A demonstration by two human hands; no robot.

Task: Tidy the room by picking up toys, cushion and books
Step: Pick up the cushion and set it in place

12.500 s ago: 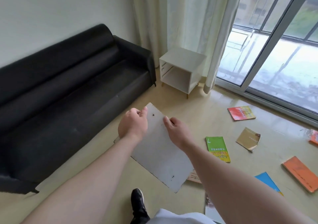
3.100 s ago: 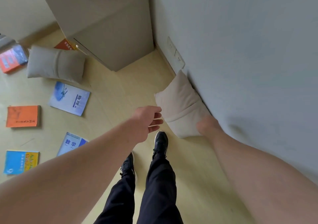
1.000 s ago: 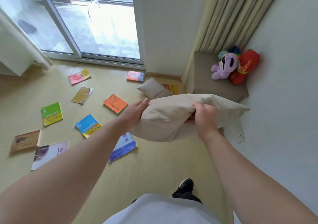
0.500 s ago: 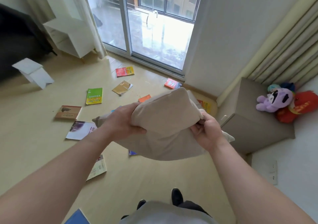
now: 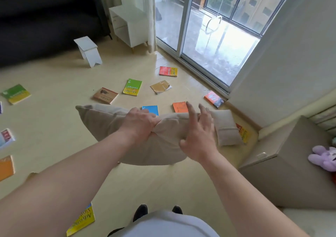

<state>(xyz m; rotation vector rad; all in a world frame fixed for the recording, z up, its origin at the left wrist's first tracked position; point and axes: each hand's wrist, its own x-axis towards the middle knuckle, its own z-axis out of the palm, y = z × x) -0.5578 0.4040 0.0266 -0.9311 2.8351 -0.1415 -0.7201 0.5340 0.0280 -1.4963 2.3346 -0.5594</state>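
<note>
Head view: both forearms reach up from the bottom edge and the hands meet at mid-frame.
Left hand [image 5: 140, 125]: fingers curled tight into a bunched fold on the top edge of the cushion [image 5: 107, 122]. It alone looks to be carrying the weight.
Right hand [image 5: 198, 140]: fingers spread and straight, holding nothing. It lies over the cushion's right end, and I cannot tell whether the palm touches the fabric.
Cushion: beige, held up off the floor [image 5: 54, 73] at centre frame. Its long axis runs across the picture, with the free corner out to the left.
Second cushion [image 5: 227, 129]: lies on the floor just beyond the right hand's fingertips, right of centre, overlapping the edge of a yellow book [image 5: 242, 133].
Key relation: the free right hand is the nearer one to the second cushion, while the dark sofa [image 5: 45, 18] lies well apart at upper left, on the left hand's side. A one-handed carry that way, or a right-hand reach down first, both look open.
Books: a green book [image 5: 132, 87], brown book [image 5: 105, 95], blue book [image 5: 150, 109], orange book [image 5: 179, 106] and red book [image 5: 168, 71] lie scattered on the floor beyond the hands, with more at the left edge. None is gathered yet.
Toys: a purple plush toy [image 5: 323, 157] sits on the beige cabinet [image 5: 291, 173] at the right edge.
Progress: early, by my reading — one cushion is in hand and the rest is untouched.
</note>
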